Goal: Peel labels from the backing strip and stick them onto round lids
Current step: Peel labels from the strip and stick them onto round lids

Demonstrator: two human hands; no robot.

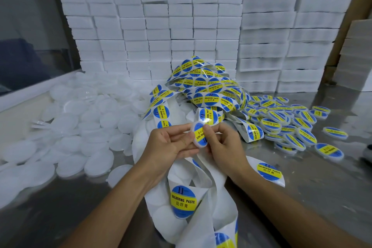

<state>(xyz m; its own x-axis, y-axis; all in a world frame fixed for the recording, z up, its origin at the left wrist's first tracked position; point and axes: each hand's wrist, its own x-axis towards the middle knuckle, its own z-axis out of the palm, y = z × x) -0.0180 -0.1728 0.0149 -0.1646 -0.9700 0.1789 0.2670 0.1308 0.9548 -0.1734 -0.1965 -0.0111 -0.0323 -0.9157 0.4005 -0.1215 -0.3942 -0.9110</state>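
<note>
- round lid (198, 135): white plastic disc held up on edge between both hands, tilted, its face toward the camera; a blue label with a yellow band already lies on that face.
- plain lids (84, 127): a wide heap of white translucent discs on the left of the metal table, overlapping one another.
- labelled lids (289, 125): a looser pile on the right, each with a blue and yellow "soldering paste" label on top.
- backing strip (203, 88): long white ribbon carrying round blue and yellow labels, tangled in a mound behind the hands, then trailing down toward the camera with bare round patches and a few labels left on it.
</note>
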